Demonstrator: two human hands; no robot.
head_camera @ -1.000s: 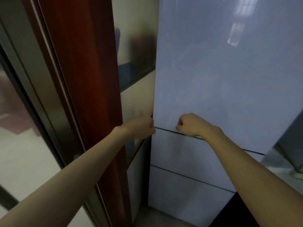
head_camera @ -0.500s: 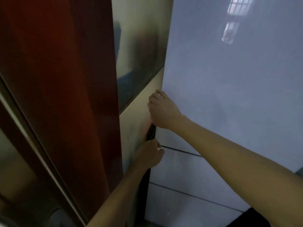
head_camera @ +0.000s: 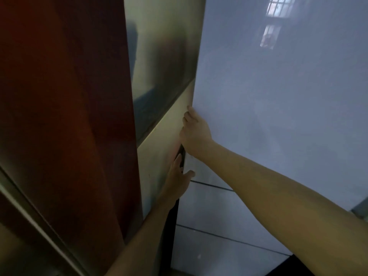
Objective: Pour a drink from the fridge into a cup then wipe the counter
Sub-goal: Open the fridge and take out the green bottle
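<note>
The fridge (head_camera: 278, 196) runs off the top and right of the view, so only part of its pale, glossy front shows, and everything inside is hidden behind it. It stands upright just beside a beige wall panel (head_camera: 159, 156), its long axis vertical and its front facing the person. The tall upper door (head_camera: 278, 116) has its free edge on the left, and two shallower drawer fronts (head_camera: 209, 208) lie below it.

The right hand (head_camera: 196, 132) is on that left edge, fingers curled round it and grasping the door, with the fingertips out of sight behind it. The left hand (head_camera: 178, 177) is lower, fingers pointing up into the dark gap (head_camera: 181, 156) between fridge and panel and thumb lying on the door's front. Whether it grips I cannot tell. Nor is it plain whether the door has come away from its seal.

A red-brown frame (head_camera: 69, 116) fills the left. A blurred window reflection (head_camera: 272, 22) shows high on the door.
</note>
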